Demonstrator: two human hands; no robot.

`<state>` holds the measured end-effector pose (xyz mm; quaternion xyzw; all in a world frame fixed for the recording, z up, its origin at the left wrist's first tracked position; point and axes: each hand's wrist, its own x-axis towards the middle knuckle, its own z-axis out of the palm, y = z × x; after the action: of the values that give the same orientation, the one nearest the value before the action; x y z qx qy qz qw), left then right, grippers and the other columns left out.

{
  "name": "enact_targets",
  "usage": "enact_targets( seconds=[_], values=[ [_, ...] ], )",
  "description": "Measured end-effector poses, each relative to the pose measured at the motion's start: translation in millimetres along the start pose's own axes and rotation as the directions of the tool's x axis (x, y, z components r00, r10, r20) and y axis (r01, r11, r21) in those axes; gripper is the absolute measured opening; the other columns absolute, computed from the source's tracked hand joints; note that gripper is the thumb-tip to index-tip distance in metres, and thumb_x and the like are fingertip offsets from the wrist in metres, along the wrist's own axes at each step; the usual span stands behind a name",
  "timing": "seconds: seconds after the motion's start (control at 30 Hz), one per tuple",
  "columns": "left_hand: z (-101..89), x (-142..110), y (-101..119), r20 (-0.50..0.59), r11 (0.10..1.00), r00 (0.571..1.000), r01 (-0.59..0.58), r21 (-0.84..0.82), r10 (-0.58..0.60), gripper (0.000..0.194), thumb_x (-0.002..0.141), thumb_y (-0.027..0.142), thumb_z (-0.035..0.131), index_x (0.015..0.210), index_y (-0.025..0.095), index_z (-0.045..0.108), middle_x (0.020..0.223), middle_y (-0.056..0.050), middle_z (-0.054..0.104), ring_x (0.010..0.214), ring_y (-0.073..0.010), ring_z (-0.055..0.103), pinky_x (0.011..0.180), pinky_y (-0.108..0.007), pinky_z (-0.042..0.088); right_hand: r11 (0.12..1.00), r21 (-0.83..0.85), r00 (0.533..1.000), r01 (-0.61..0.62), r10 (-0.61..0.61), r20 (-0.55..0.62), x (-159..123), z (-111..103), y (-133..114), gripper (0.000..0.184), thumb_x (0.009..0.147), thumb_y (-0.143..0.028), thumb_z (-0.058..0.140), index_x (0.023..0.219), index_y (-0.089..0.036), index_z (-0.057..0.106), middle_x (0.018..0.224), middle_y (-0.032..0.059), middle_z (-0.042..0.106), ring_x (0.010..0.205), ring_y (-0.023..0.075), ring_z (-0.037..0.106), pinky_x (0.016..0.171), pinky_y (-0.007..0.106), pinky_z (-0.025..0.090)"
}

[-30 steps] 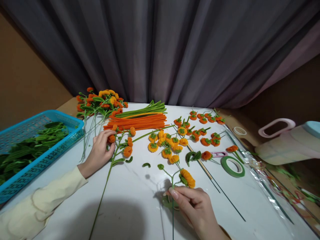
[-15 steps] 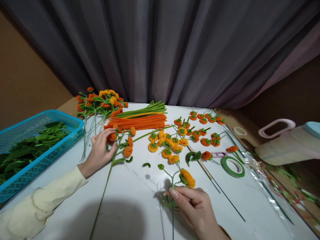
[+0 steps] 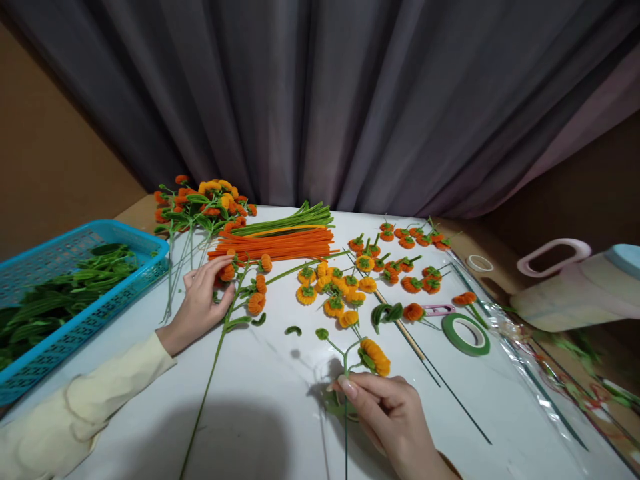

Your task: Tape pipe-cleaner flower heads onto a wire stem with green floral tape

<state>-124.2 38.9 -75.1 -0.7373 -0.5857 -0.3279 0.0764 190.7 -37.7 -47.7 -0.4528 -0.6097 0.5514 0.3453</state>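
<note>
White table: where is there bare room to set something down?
Front middle, between the long flower stem and right hand; front right, between the thin dark rod and clear plastic. Crowded: the centre and back, with yellow flowers and orange strips.

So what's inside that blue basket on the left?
The blue basket holds a heap of fuzzy green leaf-shaped pieces. Whatever lies beneath the heap is covered, and the picture's edge cuts off part of the basket.

The person wears a loose, cream-coloured long sleeve (image 3: 85, 403) with gathered folds near the cuff; the fingernails (image 3: 349, 389) look glossy and pale pink.
</note>
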Motion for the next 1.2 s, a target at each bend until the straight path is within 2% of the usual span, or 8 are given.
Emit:
enact_targets(
  seconds=[0.4, 0.57, 0.7, 0.87, 1.0, 1.13, 1.2],
  values=[
    [-0.6, 0.8, 0.6, -0.006, 1.000, 1.000, -0.008, 0.002, 0.008, 0.036, 0.087, 0.027, 0.045, 0.123, 0.019, 0.041, 0.122, -0.014, 0.057, 0.115, -0.0298, 0.051, 0.093, -0.043, 0.032, 1.000, 0.002, 1.000, -0.017, 0.017, 0.007, 0.3, -0.3, -1.2, 0.042, 0.089, -0.042, 0.050, 0.073, -0.010, 0.070, 0.040, -0.0076, 0.023, 0.037, 0.0061, 0.020, 0.037, 0.024, 0.014],
    [-0.3, 0.8, 1.3, -0.010, 1.000, 1.000, -0.004, -0.002, 0.004, 0.036, 0.087, 0.028, 0.045, 0.122, 0.018, 0.041, 0.122, -0.015, 0.056, 0.116, -0.0299, 0.051, 0.093, -0.043, 0.032, 1.000, -0.010, 1.000, 0.012, -0.012, 0.001, -0.7, 0.1, -0.3, 0.043, 0.090, -0.042, 0.049, 0.068, -0.010, 0.067, 0.040, -0.0076, 0.024, 0.037, 0.0060, 0.020, 0.038, 0.024, 0.016],
    [-3.2, 3.9, 2.7, 0.030, 1.000, 0.999, 0.016, 0.012, -0.017, 0.036, 0.088, 0.030, 0.042, 0.123, 0.018, 0.042, 0.128, -0.015, 0.054, 0.118, -0.0296, 0.049, 0.095, -0.043, 0.029, 0.999, -0.009, 0.998, 0.051, -0.051, -0.023, 0.8, 0.2, -0.7, 0.040, 0.089, -0.040, 0.050, 0.067, -0.010, 0.067, 0.039, -0.0078, 0.023, 0.037, 0.0060, 0.020, 0.038, 0.024, 0.017],
    [-12.5, 16.2, 6.3, 0.072, 0.998, 0.997, -0.004, 0.067, -0.001, 0.033, 0.089, 0.034, 0.041, 0.117, 0.019, 0.048, 0.130, -0.015, 0.053, 0.121, -0.0308, 0.047, 0.096, -0.045, 0.026, 0.990, -0.060, 0.989, 0.130, -0.134, -0.066, 1.0, -0.5, -6.0, 0.037, 0.088, -0.035, 0.052, 0.065, -0.010, 0.066, 0.040, -0.0074, 0.023, 0.037, 0.0060, 0.021, 0.038, 0.023, 0.018],
    [-22.4, 31.5, 6.0, 0.106, 0.998, 0.993, 0.041, 0.050, -0.046, 0.034, 0.089, 0.039, 0.041, 0.114, 0.019, 0.051, 0.128, -0.014, 0.055, 0.120, -0.0315, 0.047, 0.096, -0.048, 0.026, 0.982, -0.089, 0.982, 0.165, -0.172, -0.078, -0.4, -0.1, -7.4, 0.036, 0.089, -0.033, 0.051, 0.063, -0.011, 0.065, 0.042, -0.0071, 0.023, 0.038, 0.0063, 0.021, 0.038, 0.023, 0.020],
    [-39.3, 50.3, 7.9, 0.165, 0.993, 0.983, 0.097, -0.068, -0.084, 0.033, 0.086, 0.043, 0.044, 0.104, 0.019, 0.056, 0.127, -0.010, 0.056, 0.117, -0.0291, 0.050, 0.098, -0.043, 0.032, 0.978, -0.097, 0.978, 0.183, -0.191, -0.080, -0.7, 0.1, -4.9, 0.036, 0.089, -0.032, 0.050, 0.065, -0.012, 0.066, 0.043, -0.0071, 0.022, 0.040, 0.0067, 0.020, 0.039, 0.023, 0.020],
    [-52.3, 58.3, 16.0, 0.213, 0.976, 0.967, 0.170, -0.136, -0.138, 0.033, 0.086, 0.043, 0.045, 0.105, 0.018, 0.055, 0.127, -0.010, 0.055, 0.116, -0.0270, 0.051, 0.098, -0.040, 0.035, 0.975, -0.114, 0.975, 0.193, -0.203, -0.088, -0.6, 0.0, -4.2, 0.035, 0.089, -0.032, 0.050, 0.065, -0.012, 0.066, 0.045, -0.0071, 0.021, 0.041, 0.0068, 0.019, 0.039, 0.023, 0.020]
  ],
)
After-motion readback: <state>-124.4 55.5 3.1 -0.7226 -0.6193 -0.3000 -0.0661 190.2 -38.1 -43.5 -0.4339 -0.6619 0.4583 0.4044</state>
